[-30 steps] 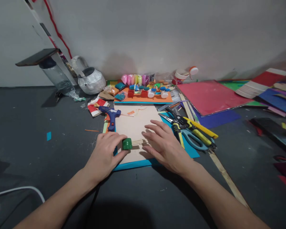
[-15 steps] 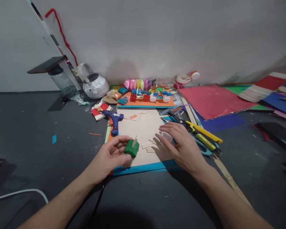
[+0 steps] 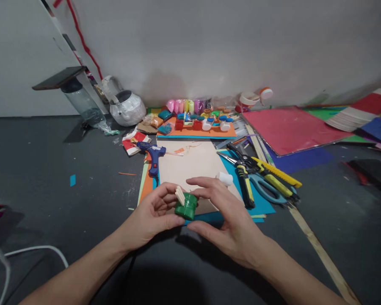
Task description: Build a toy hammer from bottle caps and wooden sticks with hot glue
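My left hand (image 3: 155,209) is closed on a small, shiny green cylinder (image 3: 188,206) with a ridged side. Short pale wooden sticks (image 3: 179,195) are attached to it and slant upward. My right hand (image 3: 220,207) is curved beside the cylinder with thumb and fingers apart; its fingertips are close to the cylinder's far side, and I cannot tell whether they touch. A white cylinder (image 3: 225,178) lies behind the right hand. Under both hands is a pale sheet (image 3: 187,163), and my right hand hides part of it.
A blue glue gun (image 3: 154,156) lies left of the sheet. Pliers (image 3: 241,161), scissors (image 3: 266,189) and a yellow cutter (image 3: 276,171) lie to the right. Behind are small colourful pieces on an orange sheet (image 3: 168,131), a silver pot (image 3: 127,110) and a red sheet (image 3: 292,129).
The green cylinder has moved right, nearer to me, and turned so more sticks show. My right hand has moved left from beside the white cylinder to the green one.
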A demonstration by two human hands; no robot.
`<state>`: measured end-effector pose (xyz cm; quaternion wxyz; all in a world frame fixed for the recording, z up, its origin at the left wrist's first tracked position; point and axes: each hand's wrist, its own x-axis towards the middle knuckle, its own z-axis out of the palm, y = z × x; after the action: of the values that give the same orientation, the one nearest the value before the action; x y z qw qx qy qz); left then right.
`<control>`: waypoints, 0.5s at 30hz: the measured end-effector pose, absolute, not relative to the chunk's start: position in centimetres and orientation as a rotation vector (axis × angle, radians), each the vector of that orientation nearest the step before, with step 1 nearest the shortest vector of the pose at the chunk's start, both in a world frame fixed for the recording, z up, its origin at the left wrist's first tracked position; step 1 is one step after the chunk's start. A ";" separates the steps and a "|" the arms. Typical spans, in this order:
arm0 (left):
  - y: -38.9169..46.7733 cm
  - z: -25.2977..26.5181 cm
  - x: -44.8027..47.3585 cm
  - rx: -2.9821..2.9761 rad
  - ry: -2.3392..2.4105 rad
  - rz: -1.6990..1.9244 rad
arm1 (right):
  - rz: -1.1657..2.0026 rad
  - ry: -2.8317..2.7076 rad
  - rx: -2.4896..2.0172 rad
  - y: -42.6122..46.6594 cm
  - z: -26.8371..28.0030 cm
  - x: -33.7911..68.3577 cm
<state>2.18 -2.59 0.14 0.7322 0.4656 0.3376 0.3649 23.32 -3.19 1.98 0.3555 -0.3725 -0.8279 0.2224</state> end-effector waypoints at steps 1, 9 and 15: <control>-2.6 0.3 2.2 1.035 0.747 0.805 | 0.564 -2.133 -0.957 -3.3 2.0 23.2; -2.7 0.9 1.9 1.373 0.832 0.889 | 0.467 -2.172 -0.924 -3.5 2.3 23.3; -2.8 0.7 1.8 1.648 0.831 0.992 | 0.425 -2.217 -0.885 -3.5 2.4 23.3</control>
<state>1.81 -2.78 0.65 0.4995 0.6814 0.3437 0.4101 23.31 -3.46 2.41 0.3507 -0.3420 -0.8562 0.1641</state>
